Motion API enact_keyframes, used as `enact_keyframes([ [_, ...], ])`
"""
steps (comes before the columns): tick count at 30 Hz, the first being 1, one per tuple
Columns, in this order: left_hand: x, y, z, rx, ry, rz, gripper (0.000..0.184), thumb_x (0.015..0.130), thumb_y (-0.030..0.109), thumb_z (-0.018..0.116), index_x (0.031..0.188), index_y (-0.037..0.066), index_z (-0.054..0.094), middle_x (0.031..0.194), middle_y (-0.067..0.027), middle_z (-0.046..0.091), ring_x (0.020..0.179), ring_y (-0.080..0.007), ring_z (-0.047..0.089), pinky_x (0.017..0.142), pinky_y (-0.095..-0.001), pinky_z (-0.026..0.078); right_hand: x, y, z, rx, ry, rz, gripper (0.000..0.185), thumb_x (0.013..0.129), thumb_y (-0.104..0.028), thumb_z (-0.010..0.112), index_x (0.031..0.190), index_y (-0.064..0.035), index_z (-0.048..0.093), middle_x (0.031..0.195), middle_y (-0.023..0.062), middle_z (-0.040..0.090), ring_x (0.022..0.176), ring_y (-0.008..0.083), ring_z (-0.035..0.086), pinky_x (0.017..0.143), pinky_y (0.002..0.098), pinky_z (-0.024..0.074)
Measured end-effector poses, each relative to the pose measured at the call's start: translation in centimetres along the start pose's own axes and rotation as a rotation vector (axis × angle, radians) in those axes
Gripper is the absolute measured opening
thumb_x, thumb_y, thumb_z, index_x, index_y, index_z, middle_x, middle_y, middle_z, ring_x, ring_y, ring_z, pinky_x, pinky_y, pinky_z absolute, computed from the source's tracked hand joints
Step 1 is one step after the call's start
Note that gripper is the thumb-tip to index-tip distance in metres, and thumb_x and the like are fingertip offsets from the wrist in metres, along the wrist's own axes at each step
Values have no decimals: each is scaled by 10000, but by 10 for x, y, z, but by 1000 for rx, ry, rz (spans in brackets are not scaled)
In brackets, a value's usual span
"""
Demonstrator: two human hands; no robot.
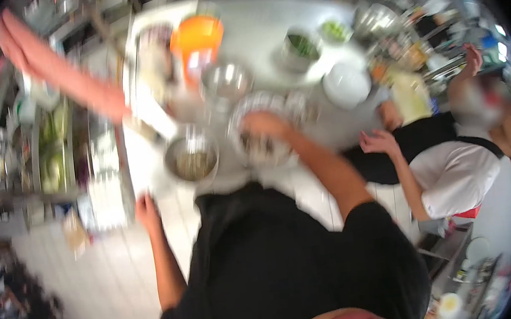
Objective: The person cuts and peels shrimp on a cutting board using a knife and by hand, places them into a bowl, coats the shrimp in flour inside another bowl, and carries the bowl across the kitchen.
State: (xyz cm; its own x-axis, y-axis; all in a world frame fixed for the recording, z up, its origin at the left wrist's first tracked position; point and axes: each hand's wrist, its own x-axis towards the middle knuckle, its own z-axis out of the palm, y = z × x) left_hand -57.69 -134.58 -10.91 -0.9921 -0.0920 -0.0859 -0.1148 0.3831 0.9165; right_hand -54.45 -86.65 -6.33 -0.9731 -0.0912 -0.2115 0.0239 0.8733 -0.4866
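Steel-coloured and blurred, the bowl [234, 123] under the person's right hand [264, 125] stood near the front of the table [259, 13], with greyish pieces [261, 149] showing in it beside the palm. That hand reached down over the bowl; whether its fingers were spread or pinching a piece, I could not tell. The left hand [146, 209] hung low by the table's front edge, apart from the bowls, its fingers too smeared to read. Judging by the pieces left in the bowl, the handling there was under way, not finished; how much was done could not be told. Just to the left, a second bowl [194, 164] held something brownish, and farther back a container of dark greens [301, 46] stood filled, apart from both hands.
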Motion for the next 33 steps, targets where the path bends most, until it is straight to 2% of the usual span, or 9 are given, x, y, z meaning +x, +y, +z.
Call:
enact_keyframes([
  [1, 2, 9, 6, 75, 78, 178, 201, 912, 190, 577, 845, 4, 616, 644, -1, 539, 583, -66, 458, 514, -238, 381, 4, -30, -23, 33, -115, 250, 448, 906, -423, 473, 1199, -113, 610, 1243, 136, 586, 1138, 309, 549, 995, 426, 404],
  [4, -1, 43, 17, -145, 26, 126, 139, 906, 136, 584, 863, 7, 615, 701, 3, 560, 616, -53, 465, 534, -215, 383, 11, -25, -13, 63, -68, 280, 552, 903, -518, 443, 1198, -82, 612, 1273, 165, 567, 1157, 335, 541, 995, 423, 408],
  [6, 5, 50, 23, -224, 4, 134, 134, 910, 131, 586, 855, 11, 610, 704, 15, 553, 623, -51, 453, 553, -208, 381, 20, -20, -21, 93, -328, 277, 615, 844, -525, 539, 1231, -48, 577, 1290, 193, 546, 1151, 341, 546, 977, 407, 426],
  [9, 3, 53, 25, -210, -22, 175, 126, 910, 119, 585, 858, 7, 610, 718, 12, 558, 633, -61, 453, 564, -219, 391, -4, -26, -21, -66, -199, 7, 644, 731, -418, 700, 1216, -14, 573, 1200, 213, 596, 1088, 344, 584, 930, 405, 458],
  [13, 7, 48, 37, -184, -42, 178, 113, 897, 92, 588, 880, -17, 615, 774, -28, 592, 683, -95, 504, 632, -248, 438, -12, -40, 6, -72, -101, -12, 599, 559, -161, 756, 1128, -36, 615, 1029, 208, 649, 991, 358, 617, 851, 427, 492],
  [20, 13, 57, 51, -73, -27, 314, 138, 883, 92, 602, 906, -42, 623, 829, -101, 636, 760, -155, 574, 711, -288, 481, -16, -48, 7, 27, -68, -1, 359, 564, -75, 619, 916, -30, 676, 916, 210, 659, 881, 364, 633, 792, 426, 507],
  [23, 13, 60, 52, -130, -53, 294, 156, 893, 105, 606, 920, -47, 629, 817, -83, 632, 743, -129, 549, 692, -272, 469, -12, -33, 11, 44, -35, -43, 456, 562, -72, 606, 1007, 5, 665, 978, 233, 653, 929, 366, 631, 851, 410, 504],
  [26, 4, 69, 51, -161, -100, 242, 153, 905, 115, 607, 937, -30, 643, 812, -32, 619, 722, -79, 509, 653, -234, 441, -8, -33, 9, 4, 51, -70, 247, 600, -31, 560, 824, 17, 652, 844, 259, 623, 833, 413, 618, 764, 452, 493],
  [33, -1, 79, 63, -194, -233, 260, 153, 912, 121, 619, 966, -21, 638, 826, -14, 614, 719, -60, 509, 644, -204, 431, -8, -25, -16, 61, -9, 86, 430, 705, -140, 661, 1116, -22, 615, 1061, 219, 637, 1002, 359, 610, 890, 409, 471],
])
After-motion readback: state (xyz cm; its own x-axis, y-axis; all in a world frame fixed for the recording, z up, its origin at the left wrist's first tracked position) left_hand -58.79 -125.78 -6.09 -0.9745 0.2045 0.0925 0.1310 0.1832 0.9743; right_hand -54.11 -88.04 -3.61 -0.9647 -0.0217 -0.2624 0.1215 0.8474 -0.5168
